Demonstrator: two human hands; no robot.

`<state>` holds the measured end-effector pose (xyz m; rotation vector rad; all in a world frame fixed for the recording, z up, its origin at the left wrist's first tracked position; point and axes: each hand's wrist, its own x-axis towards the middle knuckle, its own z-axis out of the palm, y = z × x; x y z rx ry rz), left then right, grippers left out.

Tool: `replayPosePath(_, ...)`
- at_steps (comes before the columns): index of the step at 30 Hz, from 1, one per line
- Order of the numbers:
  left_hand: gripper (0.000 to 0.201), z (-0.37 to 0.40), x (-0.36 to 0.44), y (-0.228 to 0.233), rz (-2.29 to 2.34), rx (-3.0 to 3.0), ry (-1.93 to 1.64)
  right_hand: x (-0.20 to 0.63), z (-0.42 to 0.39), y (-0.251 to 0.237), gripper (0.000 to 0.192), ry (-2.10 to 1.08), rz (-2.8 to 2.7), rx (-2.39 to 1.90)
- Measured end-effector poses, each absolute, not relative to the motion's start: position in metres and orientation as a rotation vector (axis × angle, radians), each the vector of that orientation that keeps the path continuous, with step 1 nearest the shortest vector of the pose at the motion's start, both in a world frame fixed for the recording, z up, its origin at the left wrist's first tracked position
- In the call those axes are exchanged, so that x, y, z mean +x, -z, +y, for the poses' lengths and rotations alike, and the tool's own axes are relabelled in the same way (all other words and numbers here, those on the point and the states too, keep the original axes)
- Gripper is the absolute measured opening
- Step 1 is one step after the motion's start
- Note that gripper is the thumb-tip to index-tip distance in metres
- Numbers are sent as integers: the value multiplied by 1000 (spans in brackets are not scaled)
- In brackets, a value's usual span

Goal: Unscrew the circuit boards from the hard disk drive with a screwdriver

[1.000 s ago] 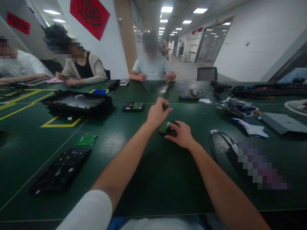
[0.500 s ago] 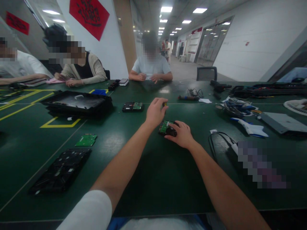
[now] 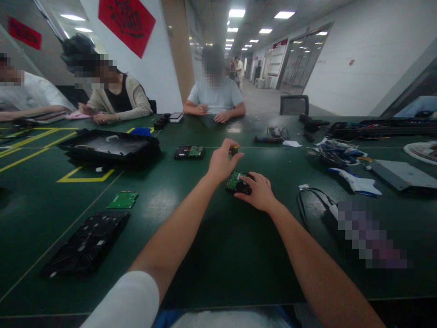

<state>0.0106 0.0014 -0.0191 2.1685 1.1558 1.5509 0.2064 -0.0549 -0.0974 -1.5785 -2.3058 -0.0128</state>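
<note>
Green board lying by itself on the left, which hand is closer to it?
The left hand. It is to the right of the green board and farther forward; the right hand is farther right, on a black-and-green drive.

Tabletop point(image 3: 218, 273): dark green, thin pale lines; marking tape point(image 3: 87, 180): yellow; near drive point(image 3: 234, 182): black and green; hand tool point(image 3: 235, 149): dark with yellow; loose circuit board point(image 3: 123, 200): bright green; tray-shaped housing point(image 3: 146, 152): black; metal case point(image 3: 406, 176): light grey; wall sheet point(image 3: 127, 27): red, black lettering; sleeve point(image 3: 128, 300): white
</note>
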Motion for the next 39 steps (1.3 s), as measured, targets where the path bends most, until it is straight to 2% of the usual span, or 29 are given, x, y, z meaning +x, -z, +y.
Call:
replayPosePath(13, 34, 4, 7, 22, 1253, 2294, -1552, 206, -56, 97, 78, 26, -2303, -1578)
replayPosePath(19, 31, 3, 9, 22, 1293, 2223, -1510, 206, -55, 97, 78, 19, -2310, -1578)
replayPosePath(26, 35, 6, 8, 24, 1315, 2146, -1581, 206, -55, 96, 79, 18, -2312, -1581)
replayPosePath(39, 27, 2, 6, 16, 1451, 2274, -1605, 205, -56, 97, 79, 23, -2284, -1578)
